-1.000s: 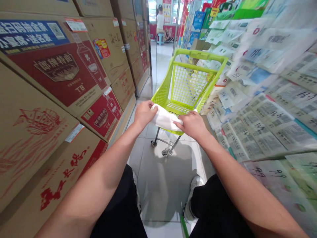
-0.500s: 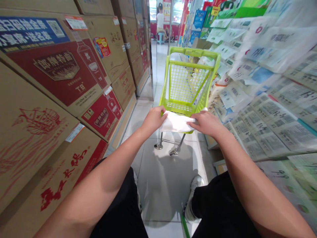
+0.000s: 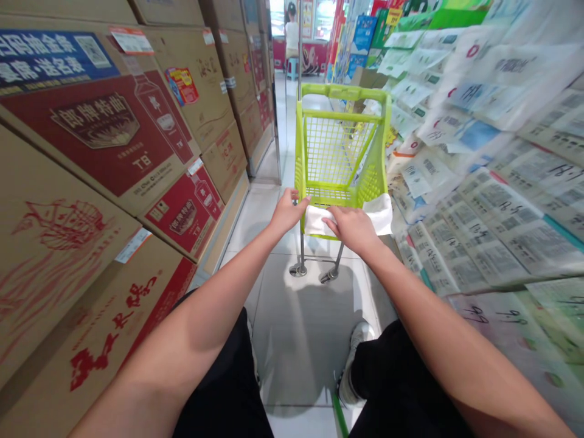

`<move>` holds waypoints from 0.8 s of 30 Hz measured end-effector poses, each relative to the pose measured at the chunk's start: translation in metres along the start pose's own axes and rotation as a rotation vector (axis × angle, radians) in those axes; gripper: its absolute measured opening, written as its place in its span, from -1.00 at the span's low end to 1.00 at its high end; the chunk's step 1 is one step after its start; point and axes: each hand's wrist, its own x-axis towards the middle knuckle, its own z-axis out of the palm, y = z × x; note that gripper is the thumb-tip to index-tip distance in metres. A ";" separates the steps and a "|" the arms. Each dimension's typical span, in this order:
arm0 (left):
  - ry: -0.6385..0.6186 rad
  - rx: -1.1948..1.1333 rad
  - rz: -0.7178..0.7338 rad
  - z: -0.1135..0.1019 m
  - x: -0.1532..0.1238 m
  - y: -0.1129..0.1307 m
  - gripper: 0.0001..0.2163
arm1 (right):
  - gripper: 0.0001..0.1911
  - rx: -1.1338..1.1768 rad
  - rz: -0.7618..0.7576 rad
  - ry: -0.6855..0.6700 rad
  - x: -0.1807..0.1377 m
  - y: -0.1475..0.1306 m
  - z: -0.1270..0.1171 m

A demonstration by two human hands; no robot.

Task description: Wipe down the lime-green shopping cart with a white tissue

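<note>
A lime-green shopping cart (image 3: 340, 114) stands in front of me, its near rim low between my hands. Over that rim lies a white cloth (image 3: 381, 214), its right end hanging loose past the corner. My right hand (image 3: 354, 226) grips the cloth around its middle, fingers bent over the rim. At the rim's left corner is my left hand (image 3: 290, 210), thumb near the cloth's left end and fingers curled at the cart's side. Its exact hold on the corner is partly hidden.
Stacked cardboard cartons (image 3: 104, 121) wall the left side. Packs of paper goods (image 3: 483, 213) are piled along the right. A tiled floor (image 3: 292, 340) runs between them. Farther off, a person (image 3: 292, 36) is by a blue stool (image 3: 292, 67). A green strip (image 3: 340, 413) lies by my shoe.
My right hand has slid left along the rim, leaving the cloth's right end loose. My left hand has shifted off the cloth's left end. The cart appears slightly farther left in view.
</note>
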 end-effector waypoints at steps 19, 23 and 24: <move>-0.144 -0.239 -0.174 -0.027 0.003 0.009 -0.83 | -0.39 -0.022 0.024 -0.092 -0.006 -0.025 -0.017; -0.172 -0.240 -0.190 -0.037 0.005 0.007 -0.83 | -0.19 -0.069 0.132 -0.117 -0.016 -0.005 -0.016; -0.201 -0.248 -0.199 -0.036 0.005 0.005 -0.82 | -0.17 -0.080 0.140 -0.113 -0.018 -0.001 -0.016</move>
